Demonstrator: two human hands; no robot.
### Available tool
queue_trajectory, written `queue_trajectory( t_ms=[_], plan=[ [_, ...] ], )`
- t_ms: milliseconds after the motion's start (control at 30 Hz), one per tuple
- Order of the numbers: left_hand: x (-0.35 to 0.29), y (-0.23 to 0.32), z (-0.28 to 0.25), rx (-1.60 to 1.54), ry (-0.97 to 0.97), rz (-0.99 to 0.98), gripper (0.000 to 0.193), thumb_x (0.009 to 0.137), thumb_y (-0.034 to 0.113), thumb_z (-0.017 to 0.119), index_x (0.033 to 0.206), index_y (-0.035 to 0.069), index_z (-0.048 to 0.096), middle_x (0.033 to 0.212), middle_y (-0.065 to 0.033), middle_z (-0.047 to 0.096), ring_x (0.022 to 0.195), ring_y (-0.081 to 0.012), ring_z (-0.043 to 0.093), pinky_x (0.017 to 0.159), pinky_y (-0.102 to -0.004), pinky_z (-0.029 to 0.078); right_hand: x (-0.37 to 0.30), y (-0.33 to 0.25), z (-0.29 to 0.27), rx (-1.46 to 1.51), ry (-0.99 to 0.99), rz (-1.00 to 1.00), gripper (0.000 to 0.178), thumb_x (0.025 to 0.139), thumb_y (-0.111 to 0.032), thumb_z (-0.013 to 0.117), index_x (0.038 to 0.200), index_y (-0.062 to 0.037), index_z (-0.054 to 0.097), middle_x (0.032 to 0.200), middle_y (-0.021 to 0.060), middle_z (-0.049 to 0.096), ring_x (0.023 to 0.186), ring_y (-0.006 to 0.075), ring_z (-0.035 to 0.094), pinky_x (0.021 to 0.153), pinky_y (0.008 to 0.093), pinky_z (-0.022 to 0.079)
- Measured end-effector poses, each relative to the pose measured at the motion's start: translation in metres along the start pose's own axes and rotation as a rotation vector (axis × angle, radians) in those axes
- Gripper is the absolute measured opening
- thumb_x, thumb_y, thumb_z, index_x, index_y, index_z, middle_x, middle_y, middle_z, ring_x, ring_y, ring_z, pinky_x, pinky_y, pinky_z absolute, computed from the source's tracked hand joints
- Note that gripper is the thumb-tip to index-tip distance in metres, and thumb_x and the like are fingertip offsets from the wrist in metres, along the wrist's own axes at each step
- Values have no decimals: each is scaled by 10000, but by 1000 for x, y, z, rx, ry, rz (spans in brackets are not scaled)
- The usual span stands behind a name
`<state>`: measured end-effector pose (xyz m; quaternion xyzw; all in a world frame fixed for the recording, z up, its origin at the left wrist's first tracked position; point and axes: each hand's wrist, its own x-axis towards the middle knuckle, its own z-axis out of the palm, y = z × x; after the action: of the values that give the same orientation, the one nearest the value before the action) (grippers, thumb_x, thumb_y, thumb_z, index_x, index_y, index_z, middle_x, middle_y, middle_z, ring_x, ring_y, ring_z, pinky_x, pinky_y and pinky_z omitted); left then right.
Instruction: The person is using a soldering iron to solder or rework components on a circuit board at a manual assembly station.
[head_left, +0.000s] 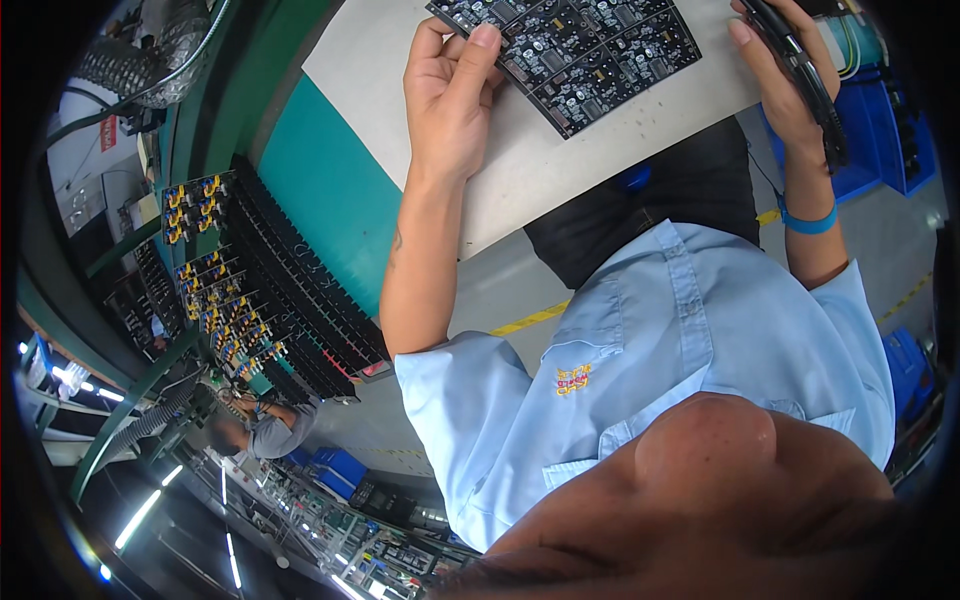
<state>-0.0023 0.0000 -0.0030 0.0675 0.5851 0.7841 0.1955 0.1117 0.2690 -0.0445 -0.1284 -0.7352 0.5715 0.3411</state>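
Board [600, 60]: rough-faced, slight gloss. Beneath board: tabletop [370, 75], smooth, matt. Left of board: mat [325, 175], smooth. Below board: shirt [650, 310], matt cloth.

Two hands were gripping: one left hand [450, 110] with one black circuit-board panel [590, 60], one right hand [785, 105] with one dark flat object [801, 65]. One blue wristband [808, 222] sat below the right grip. Well apart from the left grip was one co-worker [280, 435]; at least three blue bins [852, 178] stood beyond both grips.
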Motion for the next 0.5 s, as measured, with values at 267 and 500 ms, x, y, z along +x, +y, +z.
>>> queue_trajectory(
  t_ms=[267,500],
  plan=[
    [0,0,0,37,36,-9,227,1002,50,531,1227,29,527,956,-39,648,712,-57,558,660,-169,447,-7,0,-8,60,40,13,476,815,-68,717,1251,38,560,1051,127,653,863,182,609,818,263,486],
    [0,1,-1,65,15,-8,219,1004,53,529,1221,31,531,961,-41,655,715,-60,574,660,-170,460,-44,-53,-26,228,-402,-185,443,801,-22,661,1232,62,596,1034,189,674,866,318,662,845,340,530]
  ],
)
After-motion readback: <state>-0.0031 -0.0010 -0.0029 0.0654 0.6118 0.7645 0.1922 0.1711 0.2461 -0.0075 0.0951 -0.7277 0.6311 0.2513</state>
